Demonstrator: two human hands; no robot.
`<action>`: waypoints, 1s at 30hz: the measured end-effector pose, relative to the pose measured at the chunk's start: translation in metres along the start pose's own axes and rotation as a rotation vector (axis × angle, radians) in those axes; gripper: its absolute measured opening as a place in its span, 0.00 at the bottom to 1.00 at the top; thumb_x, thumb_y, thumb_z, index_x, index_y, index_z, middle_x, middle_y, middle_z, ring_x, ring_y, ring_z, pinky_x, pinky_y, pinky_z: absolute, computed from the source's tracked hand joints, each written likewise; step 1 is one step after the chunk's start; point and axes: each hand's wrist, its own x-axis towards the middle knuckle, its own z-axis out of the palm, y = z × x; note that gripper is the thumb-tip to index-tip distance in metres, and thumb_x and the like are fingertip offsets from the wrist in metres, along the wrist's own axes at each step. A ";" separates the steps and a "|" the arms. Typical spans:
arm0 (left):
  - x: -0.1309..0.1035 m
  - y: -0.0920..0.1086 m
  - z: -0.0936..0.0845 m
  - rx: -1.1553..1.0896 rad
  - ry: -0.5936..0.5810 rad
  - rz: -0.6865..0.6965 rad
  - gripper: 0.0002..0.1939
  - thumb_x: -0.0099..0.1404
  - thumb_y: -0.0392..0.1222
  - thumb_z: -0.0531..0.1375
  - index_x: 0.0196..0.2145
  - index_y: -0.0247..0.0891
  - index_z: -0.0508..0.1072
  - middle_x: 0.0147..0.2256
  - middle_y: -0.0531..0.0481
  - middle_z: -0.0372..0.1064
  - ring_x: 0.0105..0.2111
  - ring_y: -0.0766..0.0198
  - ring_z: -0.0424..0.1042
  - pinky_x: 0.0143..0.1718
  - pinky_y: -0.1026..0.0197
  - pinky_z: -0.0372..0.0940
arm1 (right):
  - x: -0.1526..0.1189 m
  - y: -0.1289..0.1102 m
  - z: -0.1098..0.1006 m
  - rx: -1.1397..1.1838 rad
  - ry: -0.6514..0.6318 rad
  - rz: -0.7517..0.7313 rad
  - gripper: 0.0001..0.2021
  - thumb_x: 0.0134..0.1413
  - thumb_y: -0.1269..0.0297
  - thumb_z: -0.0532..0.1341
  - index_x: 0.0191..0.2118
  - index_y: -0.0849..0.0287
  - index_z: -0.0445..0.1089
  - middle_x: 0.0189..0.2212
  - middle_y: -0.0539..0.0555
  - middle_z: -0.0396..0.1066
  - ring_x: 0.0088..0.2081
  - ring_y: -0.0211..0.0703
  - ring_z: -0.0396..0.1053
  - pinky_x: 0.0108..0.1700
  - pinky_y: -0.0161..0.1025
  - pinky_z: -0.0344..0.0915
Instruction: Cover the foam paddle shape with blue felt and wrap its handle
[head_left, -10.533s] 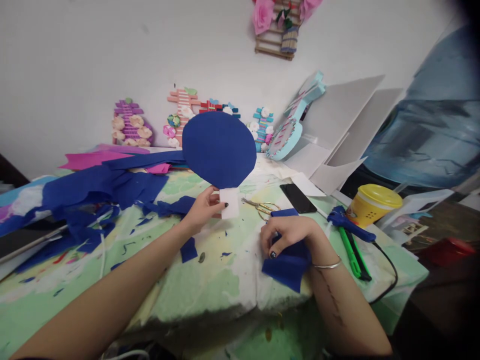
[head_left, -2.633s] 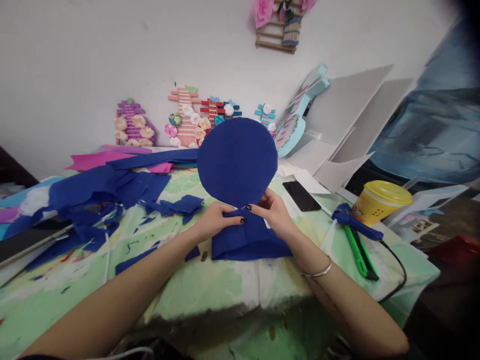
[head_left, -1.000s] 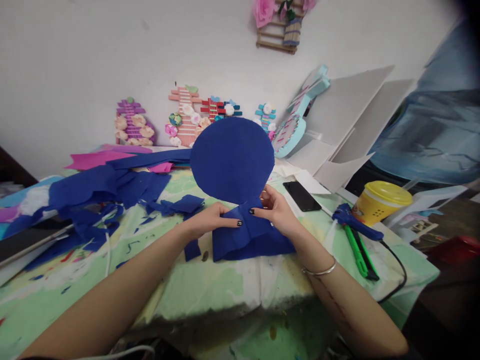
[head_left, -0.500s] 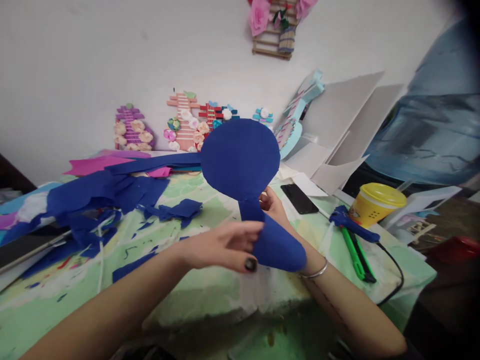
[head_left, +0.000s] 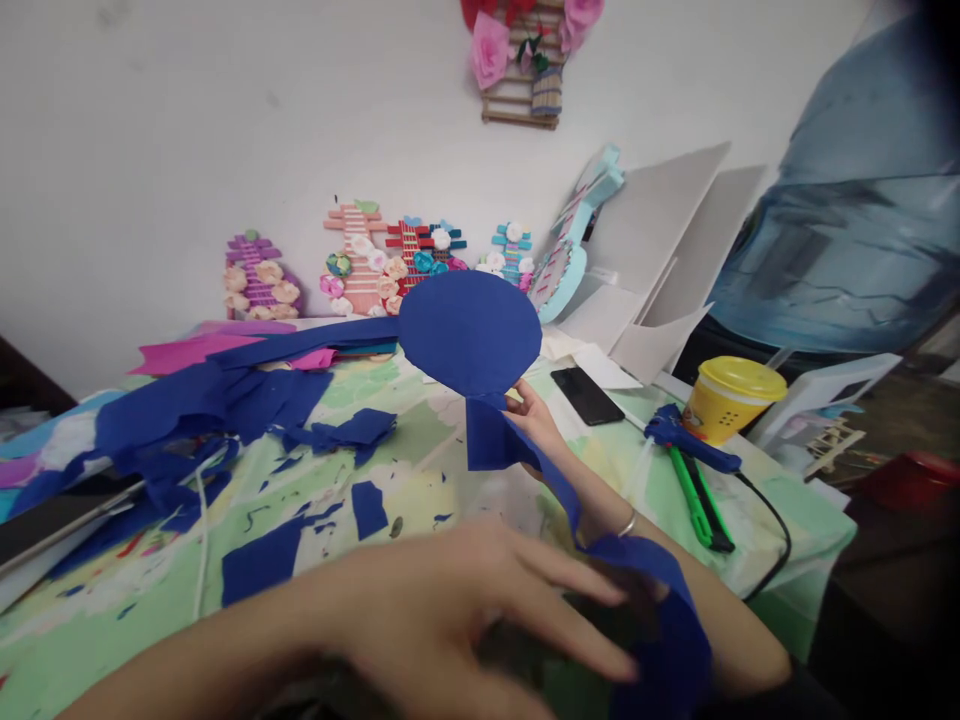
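Nearest: left hand (head_left: 450,590), blurred, fingers spread apart; cannot tell whether the tips touch the blue strip (head_left: 667,590) beside them. The strip, one, is plain and matte, a long limp ribbon. It runs from a squared end below the disc, across the right hand and forearm, into a loose loop low on the right.

Right hand (head_left: 534,415): clamped on the narrow neck (head_left: 487,402) under the disc, partly hidden by the strip. One bracelet (head_left: 627,523) at the wrist.

Blue disc (head_left: 470,332): one, held up above the desk (head_left: 795,520). Flat, same deep blue as the strip, broad oval outline, tapering slightly toward the neck.

On the desk, right side: one green cutter (head_left: 699,500), one blue glue gun (head_left: 664,425), one yellow-lidded tub (head_left: 727,405), one dark phone (head_left: 586,396). Left side: blue scraps (head_left: 247,395), many, overlapping, too jumbled to count.

At the back: five flowered stick pieces (head_left: 259,285), one pale-blue guitar shape (head_left: 562,265). Higher, on the wall: one wooden rack (head_left: 520,120).
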 end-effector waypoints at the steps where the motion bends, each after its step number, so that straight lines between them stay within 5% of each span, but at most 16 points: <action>1: -0.003 -0.008 -0.014 -0.017 0.067 -0.044 0.10 0.60 0.42 0.61 0.38 0.42 0.80 0.42 0.46 0.77 0.43 0.53 0.75 0.46 0.58 0.69 | 0.000 -0.001 0.000 -0.003 0.001 0.002 0.30 0.30 0.64 0.73 0.44 0.52 0.62 0.32 0.48 0.76 0.38 0.47 0.75 0.41 0.42 0.71; 4: -0.009 -0.043 -0.052 -0.014 0.673 -0.280 0.14 0.60 0.45 0.61 0.19 0.36 0.71 0.17 0.49 0.70 0.19 0.62 0.71 0.24 0.62 0.67 | -0.001 -0.005 0.001 -0.029 -0.005 0.019 0.30 0.31 0.63 0.72 0.44 0.51 0.62 0.35 0.48 0.76 0.38 0.45 0.75 0.37 0.40 0.72; 6: -0.009 -0.067 -0.067 0.015 0.843 -0.417 0.12 0.55 0.45 0.65 0.23 0.36 0.69 0.17 0.51 0.68 0.20 0.63 0.70 0.20 0.65 0.64 | -0.004 -0.008 0.004 -0.045 -0.017 0.034 0.30 0.32 0.62 0.72 0.45 0.50 0.61 0.35 0.48 0.75 0.36 0.44 0.75 0.37 0.40 0.72; 10: 0.001 -0.095 -0.066 -0.235 0.770 -0.402 0.19 0.52 0.46 0.67 0.38 0.34 0.71 0.33 0.45 0.74 0.32 0.59 0.75 0.31 0.59 0.70 | -0.008 -0.008 0.010 -0.052 -0.021 0.037 0.29 0.34 0.63 0.71 0.46 0.51 0.61 0.35 0.48 0.75 0.38 0.45 0.75 0.42 0.42 0.71; 14: 0.011 -0.108 -0.058 -0.403 0.813 -0.253 0.25 0.55 0.49 0.66 0.47 0.35 0.69 0.37 0.43 0.74 0.31 0.62 0.73 0.31 0.61 0.68 | -0.009 -0.003 0.012 -0.046 -0.027 0.029 0.28 0.35 0.64 0.70 0.46 0.51 0.61 0.36 0.49 0.75 0.38 0.44 0.74 0.45 0.43 0.70; 23: -0.001 -0.124 -0.063 -0.302 0.859 -0.178 0.17 0.55 0.48 0.66 0.37 0.33 0.74 0.33 0.46 0.75 0.30 0.64 0.72 0.31 0.64 0.67 | -0.011 0.000 0.016 -0.271 -0.083 -0.004 0.19 0.46 0.56 0.65 0.44 0.53 0.64 0.36 0.51 0.71 0.36 0.41 0.71 0.39 0.39 0.69; 30: -0.004 -0.125 -0.062 -0.313 0.996 -0.215 0.18 0.55 0.49 0.64 0.41 0.37 0.69 0.34 0.49 0.73 0.27 0.65 0.72 0.27 0.63 0.69 | -0.023 -0.016 0.020 -0.746 0.092 -0.155 0.22 0.48 0.47 0.63 0.44 0.55 0.63 0.44 0.58 0.67 0.43 0.48 0.68 0.42 0.46 0.67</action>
